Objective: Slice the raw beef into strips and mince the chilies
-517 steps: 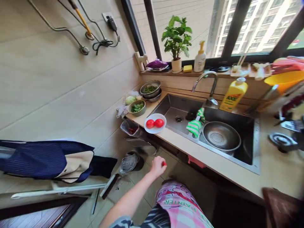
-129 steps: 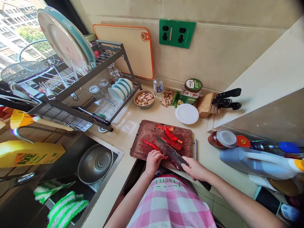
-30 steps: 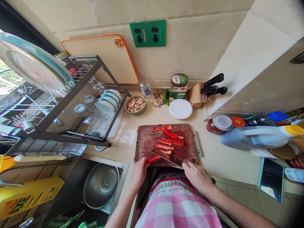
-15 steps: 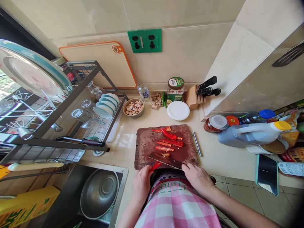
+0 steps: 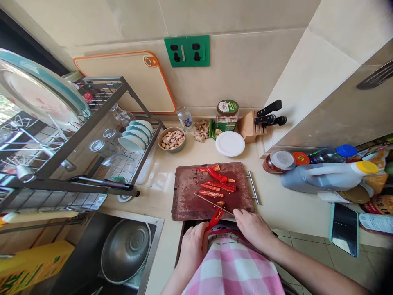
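Observation:
Pinched in my left hand is a red chili pepper, slit open with pale seeds showing, at the front edge of the brown cutting board. My right hand is closed round a knife, whose handle is hidden by the fingers. The blade is seen nearly edge-on and points left over the board, just beyond the held chili. Farther back on the board lie several red chili pieces, some cut open, along with a red chili with its stem. Loose seeds are scattered about.
Behind the board stand a bowl of garlic cloves, ginger, a white plate and a knife block. A dish rack and a sink with a pan are at left. Bottles and a phone sit right.
My left hand has moved right and slightly nearer me, and more of the opened chili shows. The knife has turned from showing its flat side to nearly edge-on.

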A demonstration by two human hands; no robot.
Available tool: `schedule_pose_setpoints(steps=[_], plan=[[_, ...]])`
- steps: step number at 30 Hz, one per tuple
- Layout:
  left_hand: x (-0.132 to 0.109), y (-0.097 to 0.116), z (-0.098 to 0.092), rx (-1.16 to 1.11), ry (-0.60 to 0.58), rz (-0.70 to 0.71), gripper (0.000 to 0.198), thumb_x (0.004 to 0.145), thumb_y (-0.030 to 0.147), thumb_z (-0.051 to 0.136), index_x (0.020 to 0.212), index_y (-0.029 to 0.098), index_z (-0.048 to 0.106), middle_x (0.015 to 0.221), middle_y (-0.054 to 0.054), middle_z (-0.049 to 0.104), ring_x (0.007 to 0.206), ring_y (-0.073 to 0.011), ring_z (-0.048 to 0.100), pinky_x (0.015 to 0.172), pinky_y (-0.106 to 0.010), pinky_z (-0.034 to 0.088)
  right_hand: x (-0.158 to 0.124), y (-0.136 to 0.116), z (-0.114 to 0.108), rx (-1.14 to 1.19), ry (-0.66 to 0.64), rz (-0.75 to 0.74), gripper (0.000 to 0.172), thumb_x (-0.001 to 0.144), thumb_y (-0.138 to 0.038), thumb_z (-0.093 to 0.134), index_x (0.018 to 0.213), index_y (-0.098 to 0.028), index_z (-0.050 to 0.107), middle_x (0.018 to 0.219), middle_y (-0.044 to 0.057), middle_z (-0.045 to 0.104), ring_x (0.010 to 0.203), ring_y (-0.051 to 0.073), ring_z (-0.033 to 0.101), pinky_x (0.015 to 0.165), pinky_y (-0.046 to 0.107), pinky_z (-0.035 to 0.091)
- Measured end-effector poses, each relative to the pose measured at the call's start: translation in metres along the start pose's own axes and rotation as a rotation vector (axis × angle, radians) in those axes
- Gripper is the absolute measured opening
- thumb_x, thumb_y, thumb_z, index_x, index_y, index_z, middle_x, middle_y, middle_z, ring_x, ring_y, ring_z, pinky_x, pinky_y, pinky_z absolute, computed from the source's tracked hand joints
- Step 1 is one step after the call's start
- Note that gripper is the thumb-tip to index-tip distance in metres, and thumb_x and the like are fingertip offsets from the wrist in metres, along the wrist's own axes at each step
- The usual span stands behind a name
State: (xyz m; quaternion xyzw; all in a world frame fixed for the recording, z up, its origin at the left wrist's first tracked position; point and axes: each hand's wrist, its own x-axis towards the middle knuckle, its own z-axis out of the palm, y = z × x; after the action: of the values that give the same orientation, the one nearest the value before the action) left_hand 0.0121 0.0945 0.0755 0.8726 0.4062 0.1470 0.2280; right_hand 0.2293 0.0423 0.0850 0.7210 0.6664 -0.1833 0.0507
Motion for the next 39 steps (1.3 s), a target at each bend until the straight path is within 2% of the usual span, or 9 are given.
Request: schedule_pose_setpoints(steps=[8, 13, 19, 22, 26, 30, 34, 37, 39], plan=[[-0.006, 0.004, -0.001, -0.041, -0.005, -0.044, 0.018, 0.087, 0.025, 0.039, 0.091, 0.021, 0.057, 0.085, -0.005, 0.068, 0.067, -0.0152, 0.063, 0.060, -0.027, 0.049, 0.011, 0.005, 0.013, -0.078, -0.077, -0.027, 0.014, 0.086, -0.016, 0.038, 0.088, -0.021, 0.051, 0.074, 0.003, 0.064, 0.062, 0.016, 0.062, 0.048, 0.023, 0.029], [-0.007, -0.018, -0.022, -0.042, -0.004, -0.109, 0.020, 0.086, 0.031, 0.042, 0.093, 0.023, 0.059, 0.086, -0.005, 0.068, 0.073, -0.0175, 0.063, 0.065, -0.028, 0.050, 0.014, 0.011, 0.014, -0.009, -0.048, -0.020, 0.016, 0.086, -0.016, 0.035, 0.087, -0.020, 0.051, 0.072, 0.004, 0.064, 0.061, 0.015, 0.061, 0.049, 0.023, 0.030], [0.020, -0.079, -0.042, -0.173, 0.003, -0.233, 0.020, 0.083, 0.034, 0.046, 0.088, 0.022, 0.061, 0.088, -0.004, 0.063, 0.081, -0.0166, 0.060, 0.072, -0.028, 0.049, 0.015, 0.043, 0.013, 0.499, 0.045, -0.039, 0.021, 0.086, -0.031, 0.034, 0.077, -0.021, 0.049, 0.060, -0.004, 0.055, 0.055, 0.011, 0.052, 0.051, 0.021, 0.032], [0.047, -0.095, -0.031, -0.241, 0.034, -0.253, 0.022, 0.082, 0.036, 0.047, 0.087, 0.019, 0.061, 0.085, -0.005, 0.059, 0.077, -0.0158, 0.058, 0.070, -0.027, 0.047, 0.012, 0.058, 0.017, 0.793, 0.059, 0.100, 0.025, 0.084, -0.041, 0.036, 0.076, -0.020, 0.048, 0.054, -0.006, 0.047, 0.046, 0.010, 0.045, 0.046, 0.021, 0.033], [0.089, -0.101, -0.006, -0.225, -0.001, -0.222, 0.023, 0.082, 0.034, 0.049, 0.083, 0.017, 0.063, 0.078, -0.004, 0.054, 0.074, -0.0157, 0.054, 0.069, -0.028, 0.046, 0.001, 0.072, 0.022, 1.149, 0.039, 0.267, 0.028, 0.082, -0.049, 0.039, 0.073, -0.022, 0.040, 0.053, -0.009, 0.040, 0.037, 0.006, 0.036, 0.037, 0.020, 0.032], [0.114, -0.095, 0.006, -0.008, 0.030, -0.249, 0.020, 0.081, 0.032, 0.051, 0.089, 0.019, 0.064, 0.084, -0.006, 0.055, 0.083, -0.0191, 0.052, 0.077, -0.033, 0.043, -0.019, 0.080, 0.027, 1.256, 0.032, 0.351, 0.031, 0.080, -0.051, 0.042, 0.069, -0.022, 0.036, 0.054, -0.010, 0.039, 0.036, 0.004, 0.034, 0.035, 0.018, 0.032], [0.108, -0.063, 0.007, 0.139, 0.168, -0.162, 0.024, 0.081, 0.031, 0.052, 0.101, 0.020, 0.057, 0.102, -0.008, 0.053, 0.098, -0.0231, 0.047, 0.085, -0.037, 0.038, -0.046, 0.079, 0.038, 1.262, 0.014, 0.462, 0.031, 0.078, -0.052, 0.043, 0.071, -0.022, 0.038, 0.052, -0.010, 0.040, 0.036, 0.004, 0.034, 0.035, 0.017, 0.030], [0.091, -0.027, 0.015, 0.095, 0.041, 0.024, 0.015, 0.083, 0.026, 0.046, 0.090, 0.020, 0.058, 0.094, -0.006, 0.053, 0.092, -0.0207, 0.048, 0.081, -0.035, 0.038, -0.065, 0.073, 0.044, 1.272, 0.000, 0.538, 0.031, 0.077, -0.052, 0.043, 0.071, -0.022, 0.038, 0.052, -0.010, 0.040, 0.036, 0.004, 0.034, 0.035, 0.017, 0.030], [0.079, -0.008, 0.024, 0.057, -0.040, 0.076, 0.014, 0.083, 0.023, 0.044, 0.085, 0.021, 0.057, 0.090, -0.006, 0.054, 0.089, -0.0198, 0.048, 0.079, -0.034, 0.037, -0.077, 0.070, 0.047, 1.282, -0.048, 0.559, 0.031, 0.077, -0.052, 0.043, 0.071, -0.022, 0.038, 0.052, -0.010, 0.040, 0.034, 0.003, 0.033, 0.033, 0.017, 0.029]])
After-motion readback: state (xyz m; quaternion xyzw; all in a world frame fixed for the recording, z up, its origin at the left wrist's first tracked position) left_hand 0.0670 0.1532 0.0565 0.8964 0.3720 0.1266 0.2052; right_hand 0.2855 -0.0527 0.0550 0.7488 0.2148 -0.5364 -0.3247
